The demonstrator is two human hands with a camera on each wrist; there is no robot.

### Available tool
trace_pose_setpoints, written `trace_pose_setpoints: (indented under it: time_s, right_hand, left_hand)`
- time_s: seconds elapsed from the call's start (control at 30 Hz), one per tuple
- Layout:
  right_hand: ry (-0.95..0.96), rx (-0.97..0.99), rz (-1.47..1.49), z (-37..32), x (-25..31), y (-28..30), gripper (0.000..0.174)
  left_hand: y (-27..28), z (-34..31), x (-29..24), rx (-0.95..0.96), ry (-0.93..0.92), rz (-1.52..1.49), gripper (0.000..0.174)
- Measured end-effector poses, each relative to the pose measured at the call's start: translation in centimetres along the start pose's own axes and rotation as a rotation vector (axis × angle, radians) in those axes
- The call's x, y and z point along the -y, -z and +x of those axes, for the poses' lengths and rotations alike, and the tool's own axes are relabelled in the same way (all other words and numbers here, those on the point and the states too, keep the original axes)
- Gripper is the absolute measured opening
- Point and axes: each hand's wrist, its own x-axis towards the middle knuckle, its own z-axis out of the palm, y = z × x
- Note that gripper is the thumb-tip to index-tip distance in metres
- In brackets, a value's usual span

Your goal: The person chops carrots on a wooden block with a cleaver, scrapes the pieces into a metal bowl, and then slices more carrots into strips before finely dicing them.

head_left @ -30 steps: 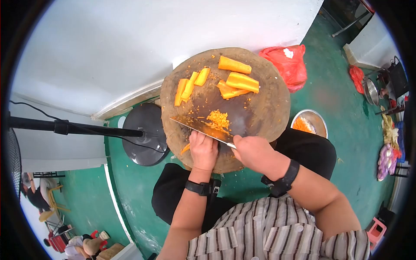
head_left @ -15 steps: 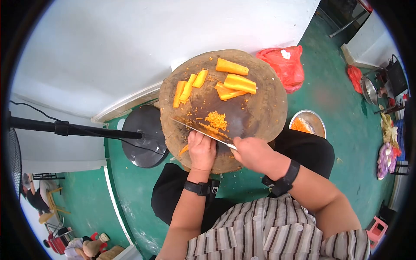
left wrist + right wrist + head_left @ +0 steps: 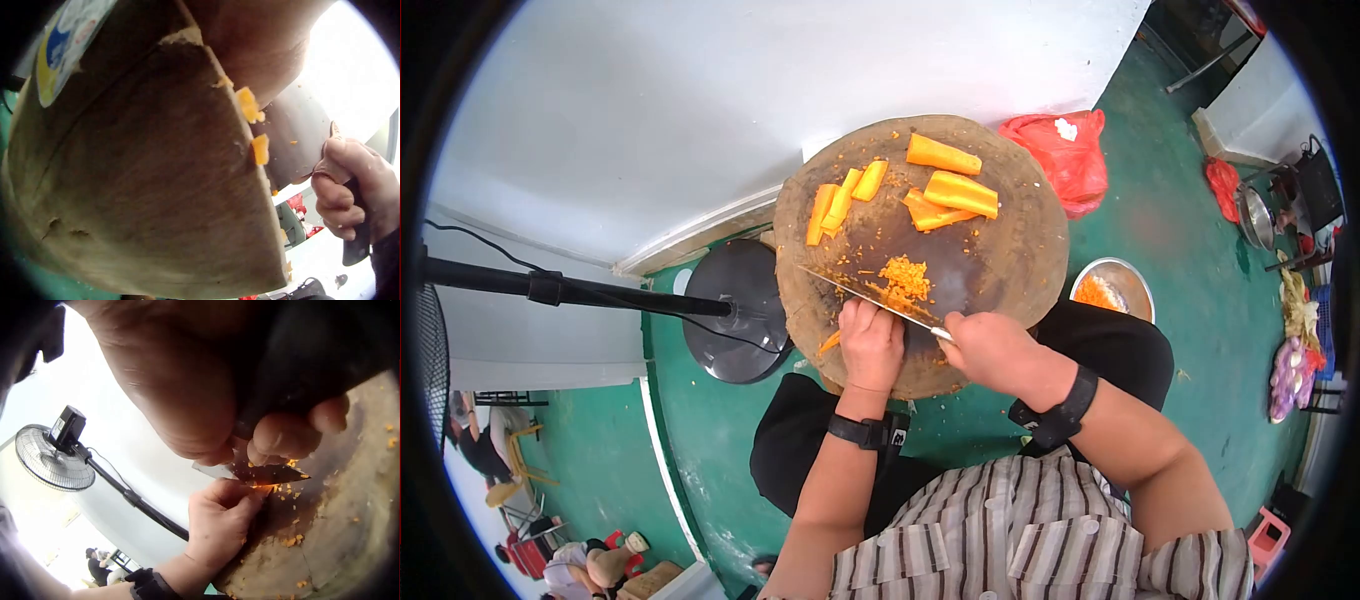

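My right hand [image 3: 998, 350] grips the handle of a cleaver [image 3: 880, 308], whose blade slants across the near part of a round wooden chopping block [image 3: 1010, 270]. Just on the near side of the blade, my left hand [image 3: 872, 345] has its fingers bent, the fingertips at the steel. In the right wrist view those fingertips pinch a piece of carrot [image 3: 266, 487], mostly hidden by the hand. A small heap of minced carrot [image 3: 905, 277] lies beyond the blade. Thick carrot pieces [image 3: 943, 154] and narrower carrot slices [image 3: 837, 207] rest on the block's far side.
A metal bowl [image 3: 1138, 285] with orange and white bits stands on the floor at right. Behind the block are a red plastic bag [image 3: 1060, 165] and a white wall [image 3: 700, 110]. A fan's black pole [image 3: 630, 293] and round base [image 3: 735, 345] are at left.
The view shifts slightly. Both hands stay at nearly the same spot on the block, and the cleaver's angle changes only a little. The carrot pieces and heap lie as before.
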Motion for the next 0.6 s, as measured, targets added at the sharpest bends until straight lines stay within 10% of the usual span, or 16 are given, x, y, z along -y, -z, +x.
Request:
trace_pose_setpoints:
  time_s: [0.6]
  right_hand:
    - [0.048,-0.032,-0.049,0.8,-0.5,-0.1,0.02]
  left_hand:
    - [0.0,-0.4,0.2,0.019,0.008,-0.017,0.015]
